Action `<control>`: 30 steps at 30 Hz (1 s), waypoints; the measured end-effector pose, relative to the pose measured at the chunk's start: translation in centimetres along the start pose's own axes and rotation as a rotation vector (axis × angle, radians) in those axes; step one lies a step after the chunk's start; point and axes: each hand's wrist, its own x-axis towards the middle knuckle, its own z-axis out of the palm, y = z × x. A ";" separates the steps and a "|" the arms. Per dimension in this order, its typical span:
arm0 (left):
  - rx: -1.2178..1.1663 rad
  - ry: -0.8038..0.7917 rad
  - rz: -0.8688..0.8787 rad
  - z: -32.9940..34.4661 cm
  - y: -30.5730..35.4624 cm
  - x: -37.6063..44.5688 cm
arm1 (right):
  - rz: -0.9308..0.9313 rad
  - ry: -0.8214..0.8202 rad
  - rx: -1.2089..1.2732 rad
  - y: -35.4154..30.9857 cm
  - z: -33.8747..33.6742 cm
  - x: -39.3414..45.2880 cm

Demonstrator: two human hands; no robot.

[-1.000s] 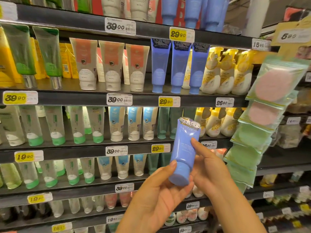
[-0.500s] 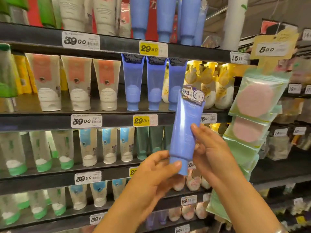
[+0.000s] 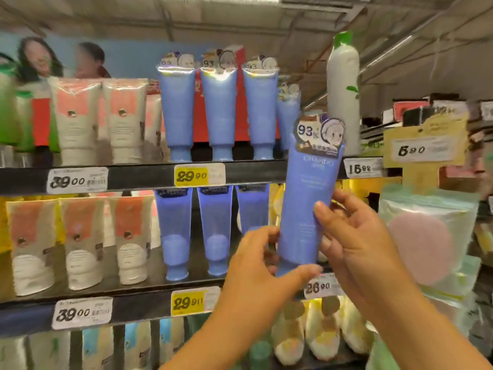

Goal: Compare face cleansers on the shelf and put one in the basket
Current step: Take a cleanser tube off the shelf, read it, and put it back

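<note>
- The blue cleanser tube is held upright, cap down, in front of the shelf, with its "93%" hang tag at 12 o'clock of the tube.
- The left hand is grasping the tube's lower end: its thumb lies across the cap at 6 o'clock and its fingers curl behind the tube's left edge.
- The right hand is grasping the tube's right side at 3 o'clock, with a fingertip on the front face and the others wrapped behind.
- No basket is in view, so the drop-off is probably below the frame.
- To compare well, I judge the tube should be kept steady and square to the eyes so the small print on its face can be read; a light grip avoids squeezing the soft body.
- Matching blue tubes stand at 10 o'clock above a yellow 29.90 price label.
- Orange-and-white tubes stand further left over a 39.00 label.
- A hanging strip of sponge packs is close at 3 o'clock; the right elbow could brush it.
</note>
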 end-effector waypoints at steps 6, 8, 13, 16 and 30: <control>0.070 0.054 0.215 2.1 4.0 7.7 | -0.174 -0.060 -0.052 -3.8 -1.5 7.4; 0.063 0.058 0.253 2.4 5.1 10.2 | -0.226 -0.059 -0.087 -4.9 -1.6 9.8; 0.153 0.105 0.322 3.1 6.5 14.8 | -0.280 -0.028 -0.180 -6.1 -1.6 15.0; 0.225 0.111 0.297 3.4 6.2 16.9 | -0.277 -0.011 -0.218 -5.5 -1.6 17.0; 0.433 0.231 0.264 4.5 3.7 20.1 | -0.242 -0.004 -0.357 -2.4 -2.0 21.2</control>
